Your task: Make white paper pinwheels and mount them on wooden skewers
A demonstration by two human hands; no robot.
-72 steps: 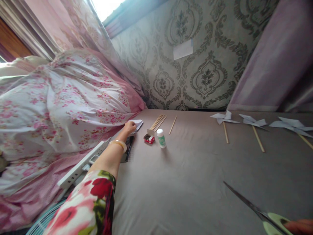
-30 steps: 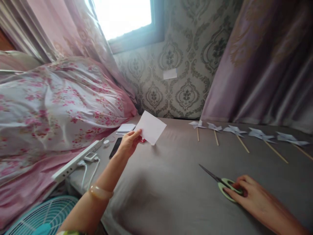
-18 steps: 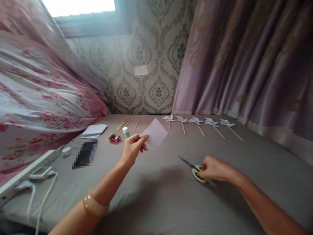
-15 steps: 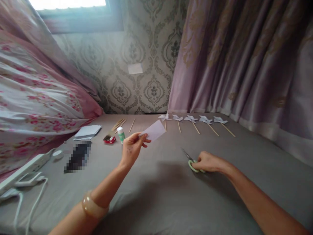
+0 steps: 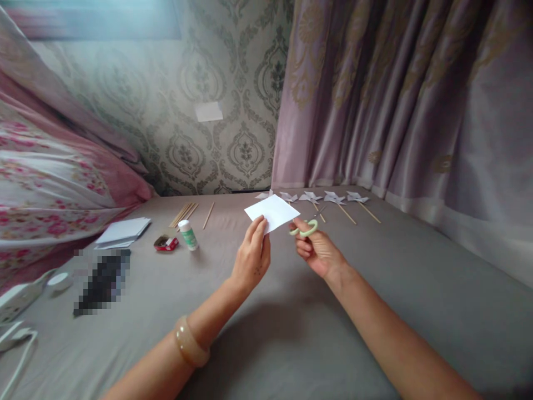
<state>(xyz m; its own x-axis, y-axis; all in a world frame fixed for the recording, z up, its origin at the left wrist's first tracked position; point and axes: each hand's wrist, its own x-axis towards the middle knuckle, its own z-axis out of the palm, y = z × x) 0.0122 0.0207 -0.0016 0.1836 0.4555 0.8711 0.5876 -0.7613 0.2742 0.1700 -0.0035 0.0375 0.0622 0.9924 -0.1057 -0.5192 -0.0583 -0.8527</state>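
Between the fingers and thumb of my left hand (image 5: 252, 254) is a square of white paper (image 5: 275, 212), held up above the grey sheet with a corner pointing away from me. My right hand (image 5: 318, 249) grips a pair of scissors (image 5: 308, 228) with pale green handles, close to the paper's right corner. Their blades point away to the upper right, apart from the paper as far as I can see. Behind the paper, several white paper pinwheels (image 5: 334, 198) on wooden sticks lie in a row, one partly hidden by it.
To the left stand a glue stick (image 5: 189, 235) and a small red box (image 5: 165, 243) with small items inside. Beyond them lie several wooden sticks (image 5: 183, 214). A stack of white paper (image 5: 123, 231), a blurred dark object (image 5: 104, 282) and a power strip (image 5: 19, 301) are farther left.
My right hand has lifted the scissors off the sheet and brought them up beside the paper. My left hand has turned the paper flatter. The view has shifted right.
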